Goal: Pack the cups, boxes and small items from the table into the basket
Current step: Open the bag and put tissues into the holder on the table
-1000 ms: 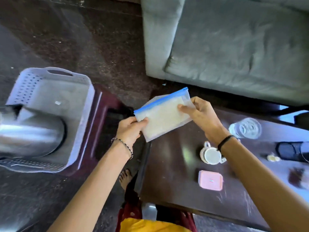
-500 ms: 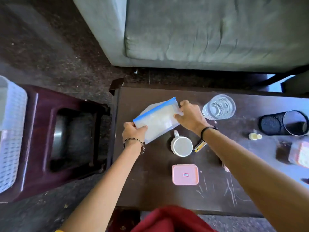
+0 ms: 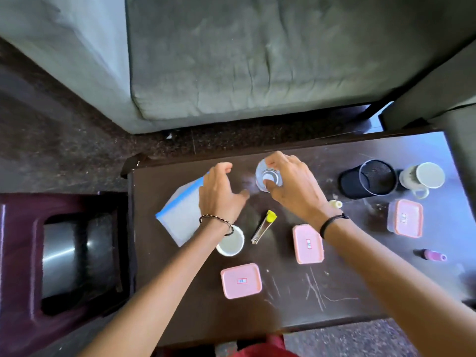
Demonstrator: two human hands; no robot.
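Nearest, a pink box (image 3: 240,280) is sitting unpacked on the table (image 3: 180,292). Farther in, the left hand (image 3: 221,194) is hovering over the zip bag (image 3: 177,217), fingers loosely spread and holding nothing. Beyond, the right hand (image 3: 291,184) is curling its fingers round the glass (image 3: 262,171) from above, probably to lift it. The basket is lying outside the view.

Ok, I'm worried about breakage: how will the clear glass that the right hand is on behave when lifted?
The clear glass looks rigid and probably fragile, so a knock on the hard table could crack it. Its smooth wall may be slippery for the right hand, which grips it from above. Standing upright, it should not roll.
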